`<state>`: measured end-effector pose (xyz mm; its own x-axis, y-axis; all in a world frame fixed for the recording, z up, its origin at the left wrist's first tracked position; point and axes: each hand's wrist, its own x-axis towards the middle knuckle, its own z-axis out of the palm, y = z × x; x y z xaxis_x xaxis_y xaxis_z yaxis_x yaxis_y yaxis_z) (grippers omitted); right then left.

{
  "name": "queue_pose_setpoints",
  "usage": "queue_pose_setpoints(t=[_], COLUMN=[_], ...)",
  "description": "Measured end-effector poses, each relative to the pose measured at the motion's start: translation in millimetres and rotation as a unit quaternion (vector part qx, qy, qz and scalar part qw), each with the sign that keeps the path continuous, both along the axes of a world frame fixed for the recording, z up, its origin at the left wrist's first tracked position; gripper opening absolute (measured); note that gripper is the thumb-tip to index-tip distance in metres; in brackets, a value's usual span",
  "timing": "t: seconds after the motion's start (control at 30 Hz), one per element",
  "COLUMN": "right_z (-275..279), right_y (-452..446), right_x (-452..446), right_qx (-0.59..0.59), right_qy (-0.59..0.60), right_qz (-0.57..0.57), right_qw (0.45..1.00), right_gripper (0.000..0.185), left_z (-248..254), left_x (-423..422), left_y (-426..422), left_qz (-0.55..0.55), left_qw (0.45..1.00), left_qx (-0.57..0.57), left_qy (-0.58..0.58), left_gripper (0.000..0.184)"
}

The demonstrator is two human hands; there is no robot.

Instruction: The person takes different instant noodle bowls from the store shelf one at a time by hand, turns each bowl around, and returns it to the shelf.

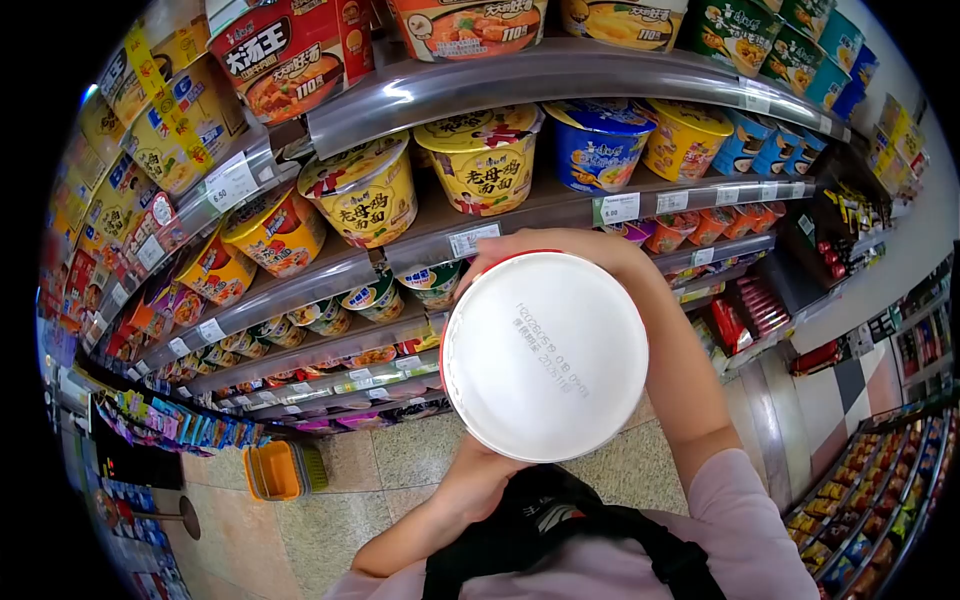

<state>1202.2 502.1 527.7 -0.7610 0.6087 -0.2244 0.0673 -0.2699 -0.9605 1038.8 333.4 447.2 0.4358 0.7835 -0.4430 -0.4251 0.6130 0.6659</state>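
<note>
An instant noodle tub (545,385) is held up close to the camera between both hands. Its white round end, stamped with grey printed date lines, faces me, and a thin red edge shows around it. My right hand (565,243) curves over the far side of the tub, its fingertips showing at the upper left. At the near lower-left side my left hand (478,478) grips the tub, with most of its fingers hidden behind it. Beyond the hands, yellow noodle tubs (478,165) and a blue noodle tub (597,150) stand on a shelf.
Curved metal shelf edges (420,90) with price tags (473,240) run across in front of me. Lower shelves hold more noodle tubs (372,297). An orange basket (275,470) stands on the tiled floor (340,525). At lower right is a rack of snack packets (860,500).
</note>
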Motion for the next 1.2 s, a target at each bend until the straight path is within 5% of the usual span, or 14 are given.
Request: queue_pose_setpoints(t=[0.1,0.4,1.1,1.2], right_z=[0.0,4.6,18.0,28.1], right_y=[4.2,21.9,15.9,17.8], right_x=[-16.2,-58.3,-87.6,-81.9], right_qx=[-0.105,0.044,0.029,0.048], right_qy=[-0.022,-0.098,-0.188,-0.110], right_qz=[0.052,0.302,0.353,0.375], right_qw=[0.993,0.947,0.916,0.919], right_gripper=[0.041,0.038,0.029,0.046], left_z=[-8.8,-23.8,-41.4,-22.2], left_x=[8.0,14.4,10.8,-0.8], left_y=[-7.3,-12.9,-13.3,-11.1], left_qz=[-0.013,-0.034,-0.036,-0.035], left_qw=[0.998,0.999,0.998,0.972], left_qx=[0.052,0.015,0.009,-0.047], left_qy=[0.033,-0.001,-0.051,-0.227], left_gripper=[0.039,0.038,0.043,0.067])
